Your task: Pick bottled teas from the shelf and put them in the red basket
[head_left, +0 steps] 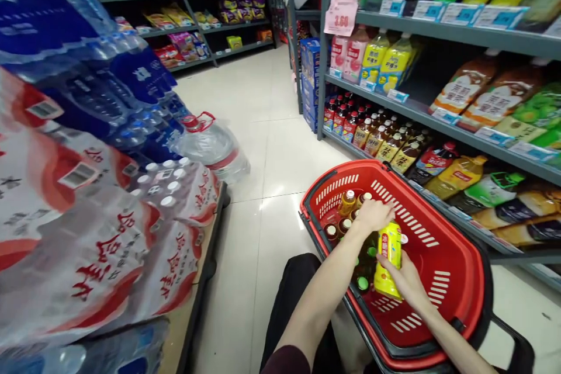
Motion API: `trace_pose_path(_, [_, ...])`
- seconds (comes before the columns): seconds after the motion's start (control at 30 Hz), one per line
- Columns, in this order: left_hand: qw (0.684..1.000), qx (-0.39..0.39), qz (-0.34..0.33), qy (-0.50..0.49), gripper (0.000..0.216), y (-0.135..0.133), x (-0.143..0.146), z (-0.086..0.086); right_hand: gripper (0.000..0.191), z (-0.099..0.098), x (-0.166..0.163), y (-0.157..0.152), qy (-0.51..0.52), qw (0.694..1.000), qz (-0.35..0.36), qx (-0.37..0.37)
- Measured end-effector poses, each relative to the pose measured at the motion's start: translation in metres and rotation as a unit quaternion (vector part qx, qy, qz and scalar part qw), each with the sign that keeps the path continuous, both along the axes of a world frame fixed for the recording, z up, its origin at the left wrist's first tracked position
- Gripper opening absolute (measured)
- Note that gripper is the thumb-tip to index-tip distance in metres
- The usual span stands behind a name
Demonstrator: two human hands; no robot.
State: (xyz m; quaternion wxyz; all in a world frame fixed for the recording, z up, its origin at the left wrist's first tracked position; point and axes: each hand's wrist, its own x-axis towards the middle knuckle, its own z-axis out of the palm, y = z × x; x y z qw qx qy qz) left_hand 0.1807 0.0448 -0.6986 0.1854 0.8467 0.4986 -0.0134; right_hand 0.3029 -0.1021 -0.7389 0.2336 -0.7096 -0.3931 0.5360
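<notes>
A red plastic shopping basket [456, 280] sits on the floor at the lower right, holding several upright drink bottles [347, 201]. My right hand [405, 277] is closed around a yellow bottle [388, 257], which lies over the other bottles in the basket. My left hand [373, 214] reaches into the basket and rests on the bottle tops, its fingers curled and partly hidden; what it grips, if anything, does not show.
Shelves of bottled drinks [394, 146] run along the right. Stacked shrink-wrapped water packs [87, 228] and a large water jug [214, 146] fill the left. A white tiled aisle [258, 128] leads to snack shelves [197, 6] at the back.
</notes>
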Motion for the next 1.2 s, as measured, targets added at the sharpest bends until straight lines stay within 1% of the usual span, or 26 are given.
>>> trace_pose_path(0.17, [0.998, 0.034, 0.028, 0.041, 0.035, 0.016, -0.016, 0.0, 0.074, 0.001, -0.013, 0.008, 0.037, 0.999, 0.019, 0.023])
trace_pose_path(0.27, [0.996, 0.044, 0.053, 0.064, 0.034, 0.026, -0.028, 0.003, 0.068, 0.003, -0.022, 0.012, 0.049, 0.997, 0.042, 0.035])
trace_pose_path(0.33, [0.993, 0.045, 0.072, 0.078, 0.032, 0.031, -0.033, 0.005, 0.065, 0.005, -0.026, 0.013, 0.053, 0.997, 0.041, 0.048])
trace_pose_path(0.43, [0.989, 0.039, 0.102, 0.095, 0.033, 0.037, -0.038, 0.006, 0.064, 0.008, -0.025, 0.016, 0.073, 0.995, 0.011, 0.067])
trace_pose_path(0.5, [0.987, 0.031, 0.116, 0.103, 0.035, 0.04, -0.039, 0.004, 0.069, 0.014, -0.017, 0.019, 0.111, 0.992, -0.024, 0.063])
trace_pose_path(0.57, [0.986, 0.021, 0.124, 0.11, 0.037, 0.042, -0.04, 0.001, 0.075, 0.025, -0.002, 0.023, 0.161, 0.983, -0.066, 0.057])
trace_pose_path(0.67, [0.985, 0.003, 0.127, 0.121, 0.039, 0.042, -0.04, -0.007, 0.079, 0.049, 0.029, 0.032, 0.226, 0.963, -0.121, 0.08])
trace_pose_path(0.8, [0.984, -0.044, 0.1, 0.143, 0.037, 0.041, -0.042, -0.013, 0.076, 0.082, 0.069, 0.042, 0.261, 0.933, -0.195, 0.152])
trace_pose_path(0.87, [0.983, -0.068, 0.076, 0.154, 0.034, 0.04, -0.041, -0.014, 0.075, 0.095, 0.082, 0.045, 0.285, 0.911, -0.243, 0.172])
trace_pose_path(0.93, [0.983, -0.076, 0.054, 0.159, 0.034, 0.039, -0.04, -0.013, 0.073, 0.105, 0.089, 0.047, 0.33, 0.885, -0.283, 0.164])
trace_pose_path(1.0, [0.984, -0.07, 0.035, 0.157, 0.036, 0.038, -0.038, -0.01, 0.074, 0.114, 0.093, 0.049, 0.384, 0.862, -0.298, 0.144])
trace_pose_path(1.07, [0.986, -0.061, 0.015, 0.152, 0.036, 0.036, -0.036, -0.006, 0.077, 0.12, 0.097, 0.051, 0.425, 0.845, -0.299, 0.129])
trace_pose_path(1.13, [0.988, -0.053, 0.0, 0.145, 0.034, 0.034, -0.036, -0.003, 0.077, 0.123, 0.101, 0.053, 0.45, 0.831, -0.302, 0.127])
trace_pose_path(1.2, [0.989, -0.046, -0.006, 0.14, 0.033, 0.033, -0.037, 0.0, 0.072, 0.122, 0.105, 0.054, 0.466, 0.816, -0.317, 0.133])
